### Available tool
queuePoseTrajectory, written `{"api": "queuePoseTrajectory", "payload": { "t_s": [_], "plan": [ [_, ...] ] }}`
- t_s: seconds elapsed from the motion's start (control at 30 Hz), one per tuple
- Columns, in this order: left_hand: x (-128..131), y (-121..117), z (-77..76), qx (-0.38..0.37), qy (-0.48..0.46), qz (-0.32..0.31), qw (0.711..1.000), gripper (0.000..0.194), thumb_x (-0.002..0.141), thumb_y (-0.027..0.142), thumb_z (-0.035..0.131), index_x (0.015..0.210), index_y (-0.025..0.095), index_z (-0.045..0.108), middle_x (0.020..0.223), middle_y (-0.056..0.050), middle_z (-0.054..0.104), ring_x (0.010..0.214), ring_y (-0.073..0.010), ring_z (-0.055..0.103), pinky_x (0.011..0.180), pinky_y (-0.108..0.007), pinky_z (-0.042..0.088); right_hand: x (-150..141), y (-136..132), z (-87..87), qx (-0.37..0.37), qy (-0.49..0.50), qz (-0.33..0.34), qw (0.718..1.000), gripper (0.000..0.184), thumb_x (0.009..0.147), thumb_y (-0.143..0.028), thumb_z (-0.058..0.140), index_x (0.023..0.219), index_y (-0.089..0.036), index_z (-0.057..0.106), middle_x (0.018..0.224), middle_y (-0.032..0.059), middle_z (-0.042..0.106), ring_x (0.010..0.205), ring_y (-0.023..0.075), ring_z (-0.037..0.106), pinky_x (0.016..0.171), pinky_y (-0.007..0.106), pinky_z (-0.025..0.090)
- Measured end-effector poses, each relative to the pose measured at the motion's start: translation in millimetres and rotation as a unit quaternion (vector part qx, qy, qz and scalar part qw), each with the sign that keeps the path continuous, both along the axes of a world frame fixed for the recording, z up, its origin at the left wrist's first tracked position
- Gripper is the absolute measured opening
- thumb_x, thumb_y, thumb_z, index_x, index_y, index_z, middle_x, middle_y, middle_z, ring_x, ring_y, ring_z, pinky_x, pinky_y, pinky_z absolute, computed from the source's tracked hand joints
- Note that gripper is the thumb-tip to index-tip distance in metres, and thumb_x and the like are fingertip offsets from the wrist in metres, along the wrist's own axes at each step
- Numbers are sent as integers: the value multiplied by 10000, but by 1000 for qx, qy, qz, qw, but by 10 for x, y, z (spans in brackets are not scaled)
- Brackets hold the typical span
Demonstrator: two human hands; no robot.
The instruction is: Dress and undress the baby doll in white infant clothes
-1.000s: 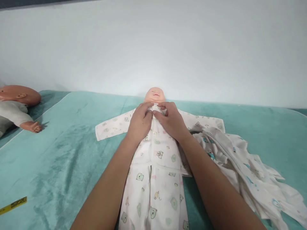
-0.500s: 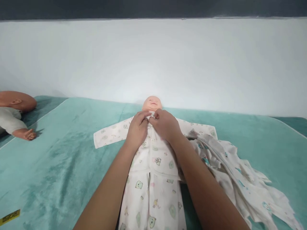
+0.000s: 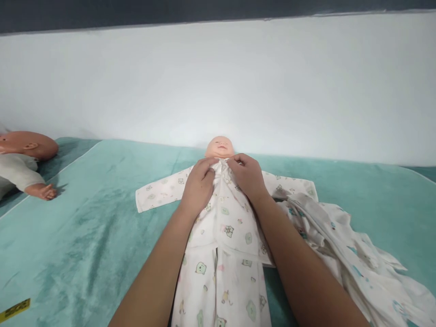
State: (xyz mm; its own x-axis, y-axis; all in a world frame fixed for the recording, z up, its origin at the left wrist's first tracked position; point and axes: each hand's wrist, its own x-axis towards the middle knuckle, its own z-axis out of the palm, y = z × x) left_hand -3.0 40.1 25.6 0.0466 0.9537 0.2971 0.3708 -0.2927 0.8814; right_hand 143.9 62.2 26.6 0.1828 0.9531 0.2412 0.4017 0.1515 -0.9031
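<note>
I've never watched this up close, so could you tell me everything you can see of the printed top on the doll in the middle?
The top is white, thin-looking fabric with small green, pink and brown animal prints. It lies front up, closed over the doll, with both long sleeves spread wide and a seam down the middle. The left hand and right hand touch it near the neck. Its hem overlaps matching trousers.

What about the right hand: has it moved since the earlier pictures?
Yes, slightly to the right. Judged against the doll's head, the right hand now sits farther right, leaving a wider gap to the left hand.
</note>
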Motion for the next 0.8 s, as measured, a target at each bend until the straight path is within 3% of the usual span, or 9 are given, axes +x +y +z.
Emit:
{"api": "queuePoseTrajectory", "payload": {
  "t_s": [0.27,0.4,0.57,0.67,0.8],
  "plan": [
    [-47,-94,-28,23,-17,-18,999,244,872,187,486,868,236,725,1273,-13,638,1214,-198,568,1118,-388,391,-80,-270,-44,27,36,-81,996,171,803,-366,552,733,-212,574,615,-45,554,549,119,440,588,266,362],
    [-133,-279,-103,52,19,-48,997,271,923,241,467,1022,260,719,1370,-20,581,1304,-196,497,1164,-409,338,-110,-538,-56,23,54,-94,994,175,822,-388,555,820,-217,595,669,-41,575,619,133,502,639,265,404],
    [-219,-484,-192,69,43,-54,995,337,968,307,428,1235,295,633,1457,-17,505,1398,-194,383,1198,-429,287,-156,-756,-25,12,19,-29,999,257,812,-474,608,850,-220,594,785,-24,604,694,139,524,695,278,427],
    [-227,-486,-198,70,53,-58,994,350,976,301,410,1252,296,625,1461,-18,496,1394,-192,381,1196,-427,288,-157,-735,6,12,-43,24,999,248,760,-436,673,865,-221,610,874,-8,618,754,150,526,739,294,421],
    [-214,-448,-168,62,65,-56,994,357,976,275,402,1253,295,625,1459,-13,492,1389,-182,378,1195,-414,287,-137,-643,53,-8,-78,45,996,133,773,-344,634,821,-221,618,821,-16,605,729,147,513,717,295,404]
  ]
}}
